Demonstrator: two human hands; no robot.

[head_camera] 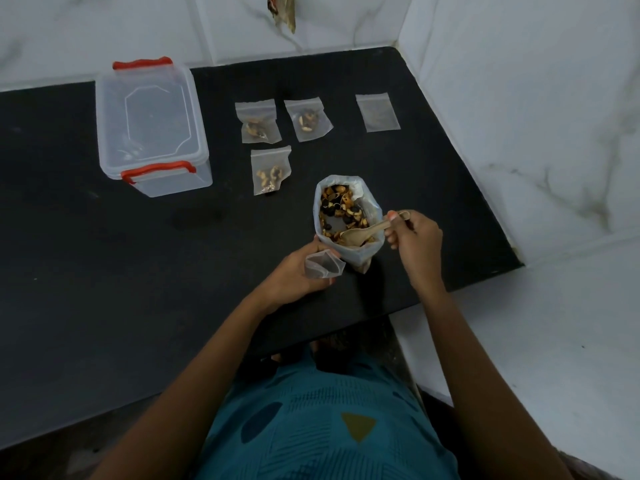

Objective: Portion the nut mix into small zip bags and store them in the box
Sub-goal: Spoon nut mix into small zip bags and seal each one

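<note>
On a black countertop [104,271] set into a marble-tiled corner, three filled zip bags [270,171] lie flat beside the lidded plastic box [150,128], with one empty bag [377,111] further right. The scooping step looks underway: the right hand [415,239] pinches a wooden spoon [360,232] dipped into the open nut mix bag [346,220], while the left hand [298,271], fingers curled, holds a small empty zip bag [323,265] open just beside it. Next, a loaded spoon must tip cleanly into that narrow mouth.

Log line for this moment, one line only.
step: scooping; right hand: spoon in nut bag; left hand: holds empty zip bag; filled bags: three; box: lid on
</note>
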